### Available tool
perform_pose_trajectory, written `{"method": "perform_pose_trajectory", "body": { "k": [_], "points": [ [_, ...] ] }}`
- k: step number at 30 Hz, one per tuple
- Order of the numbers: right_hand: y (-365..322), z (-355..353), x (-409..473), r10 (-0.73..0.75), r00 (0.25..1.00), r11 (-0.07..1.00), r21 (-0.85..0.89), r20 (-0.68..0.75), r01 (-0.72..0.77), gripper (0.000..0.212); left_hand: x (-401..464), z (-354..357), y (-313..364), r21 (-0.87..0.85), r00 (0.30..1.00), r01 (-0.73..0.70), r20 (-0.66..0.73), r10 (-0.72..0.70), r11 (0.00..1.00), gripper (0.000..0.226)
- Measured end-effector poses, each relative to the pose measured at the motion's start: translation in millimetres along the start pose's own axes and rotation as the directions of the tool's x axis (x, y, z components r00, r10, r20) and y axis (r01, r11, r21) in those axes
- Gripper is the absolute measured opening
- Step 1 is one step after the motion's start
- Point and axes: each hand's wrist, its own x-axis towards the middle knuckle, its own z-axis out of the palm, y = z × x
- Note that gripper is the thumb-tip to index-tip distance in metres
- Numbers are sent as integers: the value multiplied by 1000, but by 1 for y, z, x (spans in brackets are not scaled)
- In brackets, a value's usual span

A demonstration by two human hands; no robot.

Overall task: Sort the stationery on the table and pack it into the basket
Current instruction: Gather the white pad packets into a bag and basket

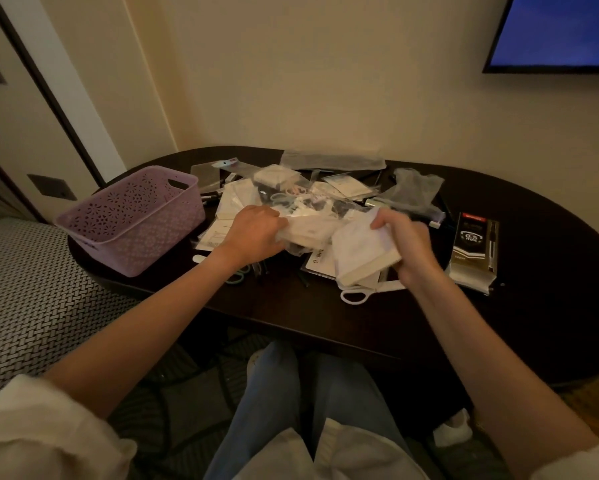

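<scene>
Basket: lilac perforated plastic basket [132, 220] at 9 o'clock on the dark oval table [540, 306], upright. Nothing shows inside from this angle.

Stationery pile: heap of plastic-wrapped packets [291, 192] at table centre, running to 12 o'clock. Clear sleeves, pens and a grey pouch are mixed in; most items are too blurred to name.

Left hand: left hand [253, 233] is clenched on a clear-wrapped white packet [308, 233] at the near edge of the heap, fingers curled over its left end.

Right hand: right hand [409, 247] grasps a thick white pad [364, 258], lifted and tilted, thumb on top, fingers underneath at its right edge.

Pad handling: looks stiff as a block and moderately light. A grip across the spine or a short edge should hold; the wrap may be slick.

Packet handling: film looks soft and slippery and is likely to crumple. Better to pinch the solid contents than loose film.

Scissors: white-handled scissors [357, 296] lie at 6 o'clock, just under the pad. Take them by the handles.

Pen refill pack: dark pack marked 0.5 [474, 251] at 3 o'clock, apart from the heap. It looks flat and light.

Progress: judged early; nearly everything sits on the table, not in the basket.
</scene>
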Motion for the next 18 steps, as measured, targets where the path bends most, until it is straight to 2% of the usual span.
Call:
{"method": "perform_pose_trajectory", "body": {
  "k": [3,5,7,9,11,12,13,15,16,17,18],
  "points": [
    [-9,-2,-1,-51,997,991,120,-63,58,12,2,-8,2,28,991,-19,133,15,999,48],
    [-10,2,0,-65,992,979,185,-110,85,13,5,-18,0,27,962,-46,270,37,999,62],
    [-8,4,1,-69,986,960,258,-151,106,11,6,-32,0,-50,922,-37,383,53,998,72],
    [-7,6,3,-58,983,934,337,-175,115,8,5,-44,-1,-178,935,21,352,44,984,62],
    [-6,7,7,-67,982,924,359,-178,128,16,5,-51,2,-323,978,78,207,-10,943,44],
    [-5,8,10,-94,981,927,344,-169,148,17,5,-55,6,-437,987,127,144,-70,890,33],
    [-4,9,13,-123,981,930,328,-151,167,15,5,-58,11,-592,982,187,117,-145,784,25],
    [-1,11,18,-157,984,936,304,-84,176,19,3,-67,25,-862,943,312,230,-239,400,33],
    [0,12,20,-159,986,942,292,-41,164,23,3,-70,31,-901,918,372,321,-234,222,41],
    [1,13,20,-157,988,949,278,7,149,23,3,-73,36,-901,896,419,391,-210,113,47],
    [3,15,20,-154,986,955,264,56,134,23,2,-73,40,-892,882,449,433,-187,51,48]
  ]
}}
